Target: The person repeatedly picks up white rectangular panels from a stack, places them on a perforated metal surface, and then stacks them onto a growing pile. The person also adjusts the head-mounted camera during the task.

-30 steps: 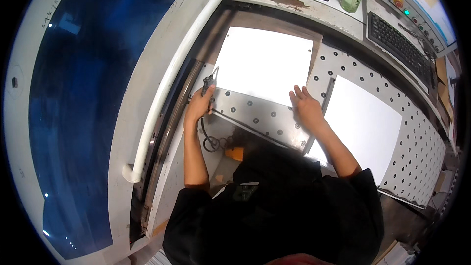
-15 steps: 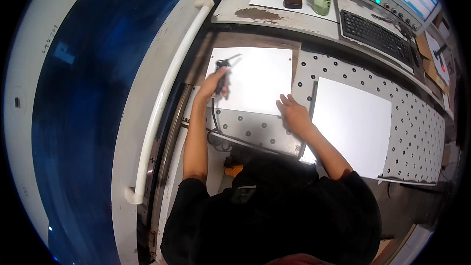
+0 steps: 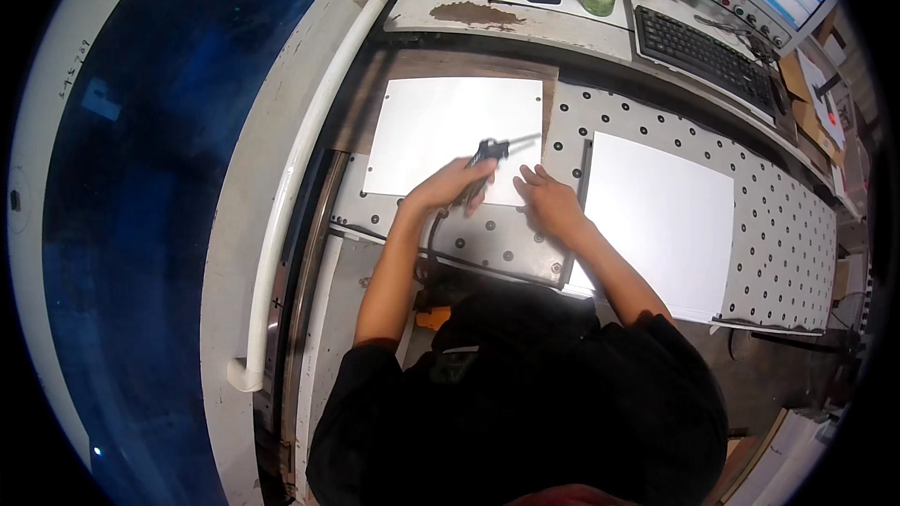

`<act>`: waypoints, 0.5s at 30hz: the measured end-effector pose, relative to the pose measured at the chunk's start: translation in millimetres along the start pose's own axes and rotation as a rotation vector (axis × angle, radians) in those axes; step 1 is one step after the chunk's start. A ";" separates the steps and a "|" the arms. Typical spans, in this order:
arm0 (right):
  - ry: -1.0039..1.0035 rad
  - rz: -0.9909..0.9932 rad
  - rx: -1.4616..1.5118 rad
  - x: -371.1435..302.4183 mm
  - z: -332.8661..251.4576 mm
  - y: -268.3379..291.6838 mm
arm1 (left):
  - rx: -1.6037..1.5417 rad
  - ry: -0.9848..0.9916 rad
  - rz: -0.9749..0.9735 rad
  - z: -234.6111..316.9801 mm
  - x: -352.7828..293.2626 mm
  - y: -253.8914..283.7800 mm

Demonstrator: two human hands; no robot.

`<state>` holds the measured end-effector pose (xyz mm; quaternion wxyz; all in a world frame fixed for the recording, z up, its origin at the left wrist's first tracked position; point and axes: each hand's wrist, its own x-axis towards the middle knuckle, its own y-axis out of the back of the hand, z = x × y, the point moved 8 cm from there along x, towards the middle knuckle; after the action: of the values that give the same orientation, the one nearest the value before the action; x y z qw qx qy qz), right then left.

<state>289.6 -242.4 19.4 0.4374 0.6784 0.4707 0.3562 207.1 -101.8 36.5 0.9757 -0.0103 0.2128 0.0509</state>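
– What does the left hand (image 3: pixel 448 184) grip?
– A black air blow gun (image 3: pixel 491 149), fingers clamped round its handle, above a white sheet (image 3: pixel 450 126).
– And the right hand (image 3: pixel 551 204)?
– Fingers slightly apart, at the sheet's near right corner.

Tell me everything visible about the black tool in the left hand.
The black tool, plastic-looking and slightly blurred, has its grip wrapped by the left hand and a slim, greyish tip pointing right. A dark hose or cord trails below the hand. It appears over the white sheet; contact is unclear.
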 end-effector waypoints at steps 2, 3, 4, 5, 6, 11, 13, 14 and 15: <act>0.003 0.010 -0.004 0.2 3.7 -0.6 | -0.009 0.008 -0.130 -10.0 -34.5 -7.7; 0.018 0.009 0.008 1.3 3.4 -5.6 | 0.028 0.083 -0.147 -9.8 -60.6 -11.4; 0.003 0.002 0.009 0.1 4.2 -4.2 | 0.057 0.152 -0.180 -10.9 -83.4 -17.4; 0.001 -0.007 0.014 0.9 1.1 -0.1 | 0.343 0.285 -0.011 -29.6 -105.1 -2.7; 0.001 -0.018 0.017 2.4 0.0 0.3 | 0.196 0.159 -0.197 -23.8 -120.9 -19.7; 0.007 -0.039 0.001 7.5 -3.7 -0.4 | 0.262 0.294 -0.141 -71.0 -183.6 -18.7; 0.000 -0.069 -0.032 9.8 -4.0 -2.7 | 0.044 0.241 -0.077 -84.8 -204.6 -10.5; -0.003 -0.084 -0.049 11.5 -5.2 -3.6 | -0.129 0.196 -0.067 -91.7 -213.2 -10.3; -0.010 -0.086 -0.060 12.1 -6.4 -2.6 | -0.252 0.173 0.305 -91.1 -225.1 1.8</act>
<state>286.7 -228.8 20.1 0.4750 0.6457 0.4864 0.3477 -34.4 -125.2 47.4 0.9258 -0.1045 0.2870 0.2229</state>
